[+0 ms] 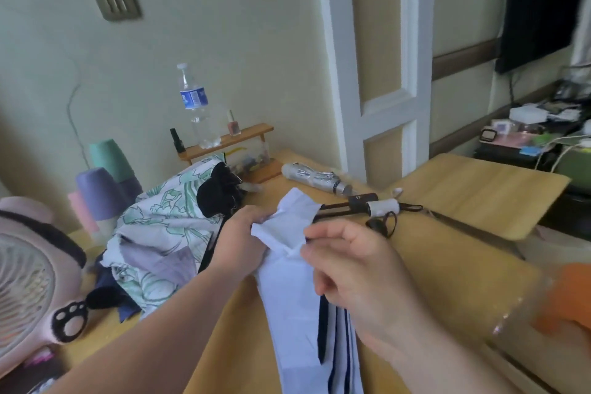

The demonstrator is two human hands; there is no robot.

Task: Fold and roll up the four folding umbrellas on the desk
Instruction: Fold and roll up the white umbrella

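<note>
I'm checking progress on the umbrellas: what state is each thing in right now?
white umbrella, canopy loose, not yet rolled
silver umbrella, rolled up, lying on the desk
floral umbrella, crumpled heap, unrolled
water bottle, upright, capped
left hand, grips the white canopy
right hand, pinches the canopy's edge

Nothing here can be read. The bottle [195, 125] on the wooden shelf [252, 132] has a blue label [193, 98] with white marks on it, but they are too blurred to make out as letters, numbers or a brand.
</note>
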